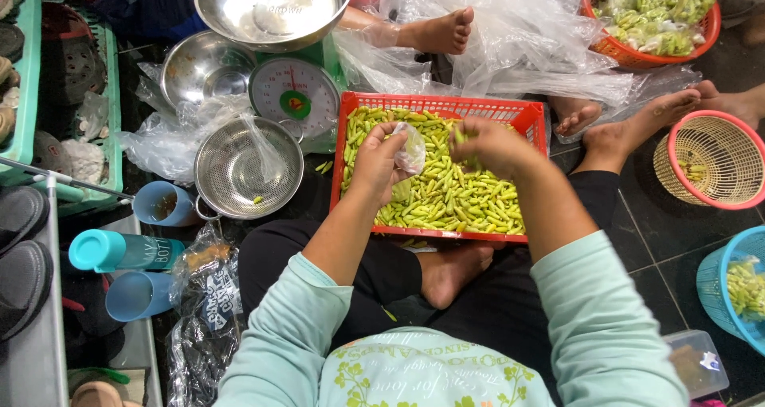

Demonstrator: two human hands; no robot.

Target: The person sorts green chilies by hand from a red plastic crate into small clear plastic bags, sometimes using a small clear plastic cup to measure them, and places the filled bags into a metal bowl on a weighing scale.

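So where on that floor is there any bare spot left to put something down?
Bare dark tile shows between the red crate, the pink basket and the blue basket. Left of the crate it is crowded: metal colander, scale, bowls, cups and plastic bags.

Red crate (522, 120): rectangular, slatted plastic, resting level on the person's lap, filled with a loose layer of pods. Pods (454, 200): short, slim, yellow-green, lying at all angles. Bag (411, 150): small, clear plastic, crumpled, held above the crate in the left hand (374, 161). A few pods are pinched in the right hand (492, 144), just beside the bag.
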